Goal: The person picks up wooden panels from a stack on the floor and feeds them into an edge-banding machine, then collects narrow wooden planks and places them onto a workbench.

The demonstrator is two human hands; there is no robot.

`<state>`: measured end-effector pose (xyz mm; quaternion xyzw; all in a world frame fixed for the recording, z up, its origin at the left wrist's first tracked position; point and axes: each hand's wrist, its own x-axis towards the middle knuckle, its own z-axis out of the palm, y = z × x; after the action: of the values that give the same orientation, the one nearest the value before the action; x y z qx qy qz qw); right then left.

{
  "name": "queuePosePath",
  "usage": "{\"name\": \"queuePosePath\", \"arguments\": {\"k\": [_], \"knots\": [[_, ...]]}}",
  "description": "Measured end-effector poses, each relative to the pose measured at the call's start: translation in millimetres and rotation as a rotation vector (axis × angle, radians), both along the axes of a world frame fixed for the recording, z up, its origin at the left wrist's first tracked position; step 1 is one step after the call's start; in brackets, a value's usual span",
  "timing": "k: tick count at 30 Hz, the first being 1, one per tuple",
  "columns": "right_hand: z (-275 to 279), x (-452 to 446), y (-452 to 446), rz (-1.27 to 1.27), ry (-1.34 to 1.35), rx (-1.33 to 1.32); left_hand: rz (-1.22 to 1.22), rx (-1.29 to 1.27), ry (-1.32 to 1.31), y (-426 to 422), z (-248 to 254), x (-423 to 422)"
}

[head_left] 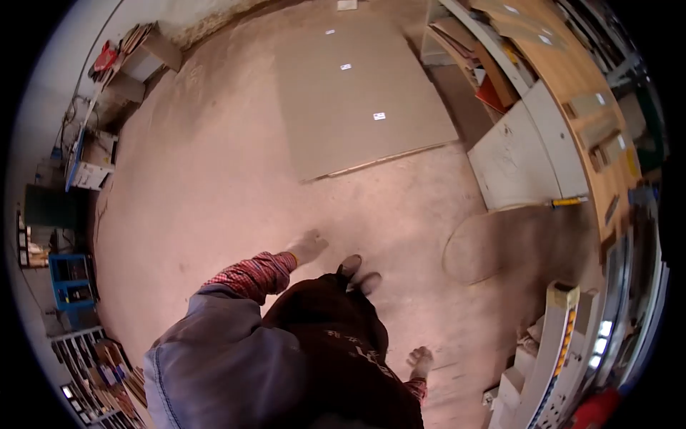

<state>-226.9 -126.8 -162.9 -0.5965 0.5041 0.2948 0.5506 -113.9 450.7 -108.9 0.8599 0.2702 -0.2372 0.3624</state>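
My left hand [309, 247] hangs in the air over the bare floor, ahead of a red checked sleeve. Its fingers are loosely apart, with nothing visible in them. On the other side of my dark apron [325, 322], my right hand [421, 360] is low beside my body, its fingers loosely bent and no object showing in it. My shoes [350, 266] are on the floor between the two hands. Neither hand touches anything that I can see.
A large flat board [357, 93] with small white labels lies on the floor ahead. To its right stands a long wooden-topped workbench [582, 107] with a white cabinet [518, 154]. Machinery [554, 357] is at lower right, a blue shelf [71, 279] at far left.
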Motion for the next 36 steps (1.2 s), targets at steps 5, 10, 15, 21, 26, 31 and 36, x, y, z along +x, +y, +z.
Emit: {"name": "queuePosePath", "arguments": {"k": [5,10,15,21,26,31,36], "knots": [[-63.4,126.8,22.7,0.064,-0.249,-0.082,0.359,0.029,0.005,86.1,-33.8,0.7],[-46.3,238.2,173.2,0.268,-0.135,-0.096,0.823,-0.289,0.109,165.4,-100.5,43.2],[-56.2,257.9,370.4,0.368,-0.337,0.017,0.823,-0.156,0.258,275.4,-320.6,70.2],[-170.4,169.0,478.9,1.562,-0.841,-0.111,0.855,-0.319,0.353,349.7,-375.6,159.1],[-209.8,148.5,526.0,0.661,-0.085,0.132,0.9,-0.515,0.318,378.5,-431.9,144.9],[-287.0,182.7,527.7,1.004,-0.389,0.057,0.936,-0.812,0.19,379.9,-421.0,136.0],[-330.9,252.9,592.3,0.563,0.027,0.104,1.045,-0.839,0.267,347.2,-414.5,106.9]]}}
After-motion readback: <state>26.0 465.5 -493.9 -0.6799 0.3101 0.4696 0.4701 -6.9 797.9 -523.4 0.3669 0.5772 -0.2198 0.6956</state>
